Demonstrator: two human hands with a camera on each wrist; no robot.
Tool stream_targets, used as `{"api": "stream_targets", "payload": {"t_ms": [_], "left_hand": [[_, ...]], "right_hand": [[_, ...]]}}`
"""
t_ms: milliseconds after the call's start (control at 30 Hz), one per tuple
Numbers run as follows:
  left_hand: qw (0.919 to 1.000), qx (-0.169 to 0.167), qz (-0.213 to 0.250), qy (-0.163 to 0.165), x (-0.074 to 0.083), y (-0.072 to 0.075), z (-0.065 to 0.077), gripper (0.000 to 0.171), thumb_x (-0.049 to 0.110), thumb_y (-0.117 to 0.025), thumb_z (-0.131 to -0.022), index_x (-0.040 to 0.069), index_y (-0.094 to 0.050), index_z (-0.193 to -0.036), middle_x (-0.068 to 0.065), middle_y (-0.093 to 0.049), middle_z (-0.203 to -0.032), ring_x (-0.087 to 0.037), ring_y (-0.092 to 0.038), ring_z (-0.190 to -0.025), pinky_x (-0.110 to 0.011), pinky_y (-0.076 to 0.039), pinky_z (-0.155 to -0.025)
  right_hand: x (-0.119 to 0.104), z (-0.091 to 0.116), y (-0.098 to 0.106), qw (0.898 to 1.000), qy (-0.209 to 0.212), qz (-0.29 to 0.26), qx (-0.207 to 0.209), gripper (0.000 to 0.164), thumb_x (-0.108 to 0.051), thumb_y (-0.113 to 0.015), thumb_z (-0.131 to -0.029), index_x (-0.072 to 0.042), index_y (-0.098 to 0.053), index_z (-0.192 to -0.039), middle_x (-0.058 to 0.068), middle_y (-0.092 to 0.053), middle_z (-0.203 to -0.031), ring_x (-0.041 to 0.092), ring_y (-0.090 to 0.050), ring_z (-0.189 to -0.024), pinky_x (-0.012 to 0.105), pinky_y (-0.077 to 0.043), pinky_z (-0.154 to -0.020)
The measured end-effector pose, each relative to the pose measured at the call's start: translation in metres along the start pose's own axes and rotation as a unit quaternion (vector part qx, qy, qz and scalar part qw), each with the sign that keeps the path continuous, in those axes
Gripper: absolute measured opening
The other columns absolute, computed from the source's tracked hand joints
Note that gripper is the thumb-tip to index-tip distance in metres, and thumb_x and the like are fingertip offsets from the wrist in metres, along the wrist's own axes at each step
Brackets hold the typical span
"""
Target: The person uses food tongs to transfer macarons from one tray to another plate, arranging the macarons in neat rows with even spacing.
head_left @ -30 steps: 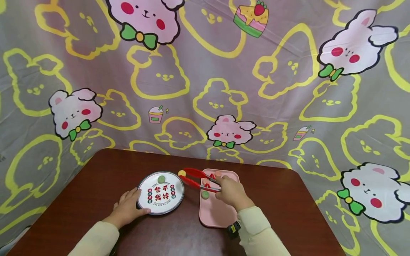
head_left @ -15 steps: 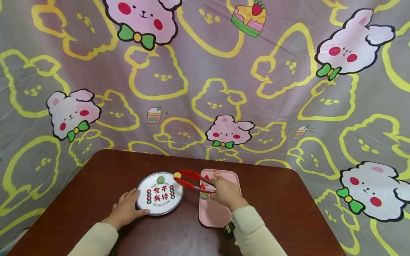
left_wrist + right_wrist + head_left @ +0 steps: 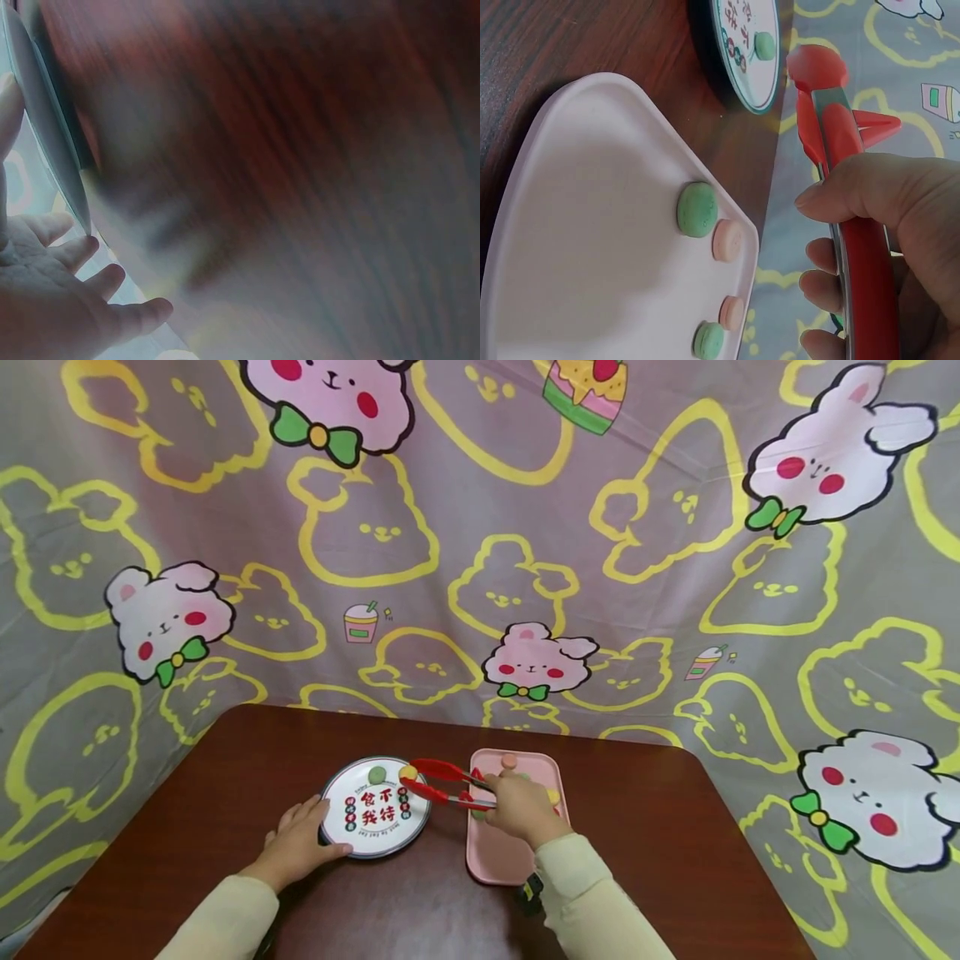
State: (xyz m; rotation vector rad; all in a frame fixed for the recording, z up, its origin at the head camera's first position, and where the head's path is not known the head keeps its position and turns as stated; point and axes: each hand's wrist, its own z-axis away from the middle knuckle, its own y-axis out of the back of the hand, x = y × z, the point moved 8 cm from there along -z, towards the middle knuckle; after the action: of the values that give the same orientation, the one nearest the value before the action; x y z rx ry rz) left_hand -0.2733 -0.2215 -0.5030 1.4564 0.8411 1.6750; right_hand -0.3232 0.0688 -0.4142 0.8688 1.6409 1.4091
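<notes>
The right hand is gripping red-and-silver tongs, whose tips are pinching a small round yellow macaron at the far right of a round white blue-rimmed plate. The left hand, fingers spread, is touching its left edge.

The tongs are red (macaron seemingly yellow).

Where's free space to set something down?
Bare: the brown wooden table right of the rectangular pink tray and behind the round white plate. Crowded: the tray's far half, with round green and pink macarons, and between plate and tray, under the red metal tongs in the right hand.
</notes>
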Motion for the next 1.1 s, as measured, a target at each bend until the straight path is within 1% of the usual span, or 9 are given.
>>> {"api": "stream_targets", "payload": {"t_ms": [267,367,433,533,667,833,1000,1100], "left_hand": [[1.0,0.002,0.001,0.005,-0.003,-0.001,0.001,0.103,0.055,-0.078,-0.072,-0.009,-0.036,-0.142,-0.036,-0.027,-0.146,-0.056,-0.021,-0.131,-0.077,-0.023,-0.094],[1.0,0.004,0.003,0.0,-0.002,-0.001,0.0,0.102,0.054,-0.078,-0.073,-0.009,-0.036,-0.142,-0.035,-0.028,-0.146,-0.056,-0.021,-0.131,-0.077,-0.023,-0.094],[1.0,0.002,0.006,-0.001,-0.001,-0.002,0.0,0.102,0.054,-0.078,-0.073,-0.008,-0.036,-0.142,-0.035,-0.027,-0.147,-0.056,-0.02,-0.132,-0.077,-0.023,-0.094],[1.0,0.001,0.007,-0.001,0.0,-0.001,0.0,0.102,0.055,-0.078,-0.072,-0.008,-0.037,-0.142,-0.035,-0.028,-0.147,-0.056,-0.021,-0.131,-0.076,-0.023,-0.094],[1.0,0.0,0.005,0.002,-0.001,-0.002,0.0,0.103,0.055,-0.078,-0.072,-0.008,-0.037,-0.141,-0.036,-0.028,-0.146,-0.056,-0.021,-0.131,-0.076,-0.023,-0.094],[1.0,0.001,0.005,0.001,-0.001,-0.002,-0.001,0.103,0.055,-0.078,-0.071,-0.008,-0.038,-0.141,-0.035,-0.028,-0.146,-0.055,-0.021,-0.132,-0.076,-0.023,-0.094],[1.0,-0.001,0.004,0.002,-0.002,-0.003,-0.002,0.103,0.055,-0.078,-0.071,-0.009,-0.037,-0.142,-0.036,-0.027,-0.146,-0.055,-0.02,-0.132,-0.076,-0.023,-0.094],[1.0,-0.004,0.004,0.005,-0.003,-0.003,-0.002,0.104,0.056,-0.078,-0.071,-0.009,-0.036,-0.142,-0.036,-0.027,-0.146,-0.056,-0.02,-0.132,-0.076,-0.022,-0.095]], "right_hand": [[-0.002,-0.004,-0.007,1.0,-0.011,0.02,-0.02,0.042,-0.025,-0.079,-0.072,-0.015,-0.066,-0.111,0.002,-0.06,-0.086,0.024,-0.061,-0.068,0.041,-0.045,-0.049],[-0.002,-0.006,-0.008,0.999,-0.013,0.026,-0.015,0.041,-0.024,-0.079,-0.07,-0.016,-0.066,-0.108,0.001,-0.06,-0.085,0.024,-0.06,-0.068,0.04,-0.044,-0.049],[-0.002,-0.007,-0.008,0.999,-0.011,0.029,-0.012,0.038,-0.024,-0.079,-0.069,-0.016,-0.065,-0.104,0.0,-0.059,-0.084,0.024,-0.06,-0.066,0.039,-0.044,-0.049],[-0.003,-0.008,-0.008,0.999,-0.008,0.034,-0.007,0.032,-0.025,-0.079,-0.07,-0.016,-0.063,-0.096,0.0,-0.057,-0.081,0.024,-0.06,-0.065,0.038,-0.044,-0.049],[-0.005,-0.01,-0.008,0.999,-0.004,0.039,-0.003,0.028,-0.027,-0.078,-0.072,-0.015,-0.061,-0.09,0.0,-0.056,-0.077,0.024,-0.06,-0.066,0.037,-0.043,-0.052],[-0.008,-0.012,-0.01,0.999,0.001,0.047,-0.006,0.027,-0.027,-0.077,-0.072,-0.015,-0.061,-0.09,0.0,-0.055,-0.075,0.022,-0.06,-0.069,0.037,-0.043,-0.057],[-0.009,-0.014,-0.011,0.998,-0.001,0.055,-0.019,0.026,-0.025,-0.076,-0.072,-0.014,-0.062,-0.09,0.0,-0.056,-0.075,0.022,-0.061,-0.071,0.039,-0.044,-0.059],[-0.01,-0.016,-0.012,0.998,-0.005,0.052,-0.025,0.025,-0.023,-0.076,-0.071,-0.015,-0.062,-0.089,0.0,-0.055,-0.076,0.021,-0.061,-0.072,0.04,-0.043,-0.059]]}}
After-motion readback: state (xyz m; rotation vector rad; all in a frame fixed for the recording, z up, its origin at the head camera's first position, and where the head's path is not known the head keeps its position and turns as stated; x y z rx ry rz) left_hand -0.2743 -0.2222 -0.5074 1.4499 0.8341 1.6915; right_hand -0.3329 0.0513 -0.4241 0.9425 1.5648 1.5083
